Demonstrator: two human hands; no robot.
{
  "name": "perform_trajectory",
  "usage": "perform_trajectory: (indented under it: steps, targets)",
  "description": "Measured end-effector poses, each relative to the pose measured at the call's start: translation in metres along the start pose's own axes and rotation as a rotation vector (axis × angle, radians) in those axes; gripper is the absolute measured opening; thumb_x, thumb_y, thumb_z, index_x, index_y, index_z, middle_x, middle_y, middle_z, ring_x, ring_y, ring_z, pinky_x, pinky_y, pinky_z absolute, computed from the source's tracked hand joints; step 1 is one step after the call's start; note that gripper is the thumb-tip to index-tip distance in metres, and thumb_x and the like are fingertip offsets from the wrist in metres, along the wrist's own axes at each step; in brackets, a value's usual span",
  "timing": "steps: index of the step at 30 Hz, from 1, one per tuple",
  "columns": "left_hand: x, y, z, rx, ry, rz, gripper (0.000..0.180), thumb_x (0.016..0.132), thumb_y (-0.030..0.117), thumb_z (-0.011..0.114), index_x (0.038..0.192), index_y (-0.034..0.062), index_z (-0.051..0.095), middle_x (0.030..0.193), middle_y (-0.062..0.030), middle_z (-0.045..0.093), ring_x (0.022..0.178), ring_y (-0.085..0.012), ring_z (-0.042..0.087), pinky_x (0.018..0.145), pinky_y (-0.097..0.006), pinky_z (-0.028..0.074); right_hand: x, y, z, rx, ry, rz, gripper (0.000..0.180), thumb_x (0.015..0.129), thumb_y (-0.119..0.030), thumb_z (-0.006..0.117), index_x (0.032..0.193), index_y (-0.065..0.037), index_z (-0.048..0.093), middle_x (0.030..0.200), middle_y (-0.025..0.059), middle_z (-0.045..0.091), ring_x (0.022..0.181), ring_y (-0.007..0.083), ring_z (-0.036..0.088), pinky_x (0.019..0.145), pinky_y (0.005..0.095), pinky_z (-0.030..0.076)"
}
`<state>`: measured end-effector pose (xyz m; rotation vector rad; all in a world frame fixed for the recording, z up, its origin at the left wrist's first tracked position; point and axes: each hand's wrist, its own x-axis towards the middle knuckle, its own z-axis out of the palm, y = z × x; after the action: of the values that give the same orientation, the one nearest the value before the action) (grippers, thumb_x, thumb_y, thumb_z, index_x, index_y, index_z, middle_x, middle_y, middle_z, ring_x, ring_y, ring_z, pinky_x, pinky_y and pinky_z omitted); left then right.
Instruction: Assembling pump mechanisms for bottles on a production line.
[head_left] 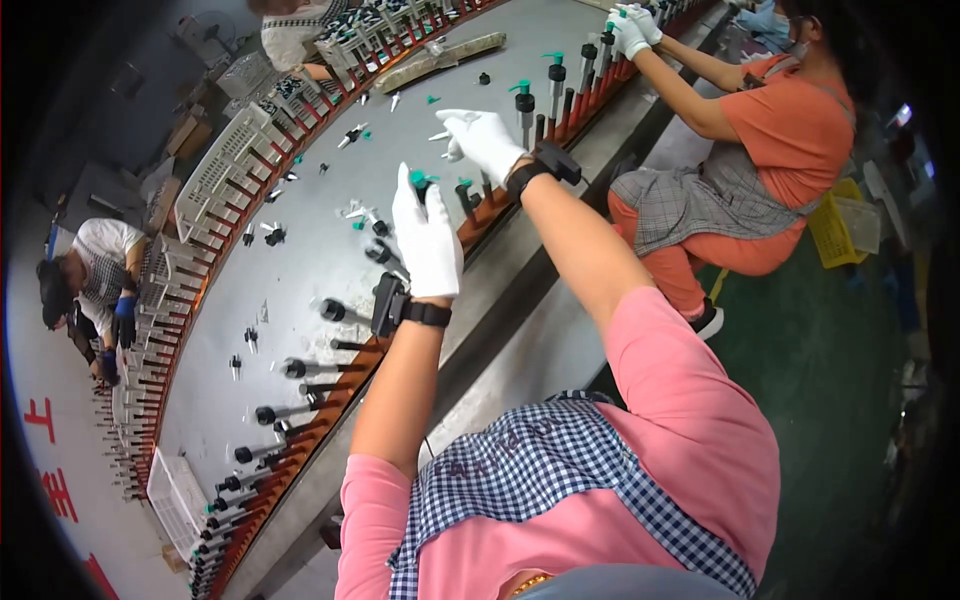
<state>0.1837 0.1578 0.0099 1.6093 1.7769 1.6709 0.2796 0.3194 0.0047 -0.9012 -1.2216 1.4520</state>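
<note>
My left hand, in a white glove, is closed around a black pump head with a green nozzle; its green top shows between thumb and fingers. Beyond it, to the right, my white-gloved right hand has its fingers drawn together and pointing left. A small white tip shows by them, and I cannot tell whether it is a fingertip or a held part. Black posts stand just below my right hand, some with green-topped pieces. Both wrists wear black straps with small black boxes.
A curved row of posts with black-capped clear tubes lines the near table edge. Loose pump parts are scattered over the grey table. White crates line the far side. A co-worker in orange works at the right; others are across.
</note>
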Motion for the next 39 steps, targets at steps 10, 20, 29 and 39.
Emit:
perform_trajectory:
  steps: [10,20,29,39]
  targets:
    - [0.014,-0.038,-0.021,-0.414,0.150,-0.356,0.029,0.104,0.030,0.058,0.104,0.0009,0.062,0.082,-0.0072,0.068,0.065,-0.0134,0.065,0.065,-0.028,0.053,-0.043,0.022,0.049,-0.434,0.076,-0.523,0.025,0.096,-0.010,0.057,0.114,-0.014,0.074,0.066,0.0033,0.063,0.056,0.0086,0.056,0.055,0.0267,0.048]
    - [-0.044,-0.060,-0.085,-0.383,0.266,-0.276,0.035,0.103,0.018,0.060,0.134,0.0013,0.059,0.107,-0.0058,0.068,0.087,-0.0073,0.060,0.075,-0.023,0.048,-0.132,0.056,0.058,-0.261,-0.012,-0.395,0.031,0.097,-0.017,0.066,0.126,-0.006,0.066,0.103,0.0072,0.071,0.098,0.0156,0.065,0.090,0.0293,0.051]
    - [-0.087,-0.034,-0.069,-0.020,-0.028,-0.035,0.033,0.104,0.013,0.052,0.134,0.0022,0.061,0.133,-0.0137,0.063,0.124,-0.0253,0.057,0.110,-0.036,0.041,-0.063,-0.004,-0.002,-0.571,0.236,-0.481,0.041,0.094,-0.024,0.067,0.127,0.000,0.062,0.119,0.0212,0.068,0.108,0.0303,0.067,0.092,0.0366,0.052]
    - [0.022,-0.025,-0.008,-0.406,0.121,-0.454,0.030,0.104,0.028,0.058,0.107,-0.0007,0.067,0.089,-0.0081,0.070,0.070,-0.0151,0.064,0.070,-0.032,0.053,-0.029,0.015,0.048,-0.451,0.047,-0.270,0.027,0.097,-0.011,0.053,0.116,-0.007,0.072,0.073,0.0049,0.069,0.064,0.0114,0.065,0.062,0.0294,0.054]
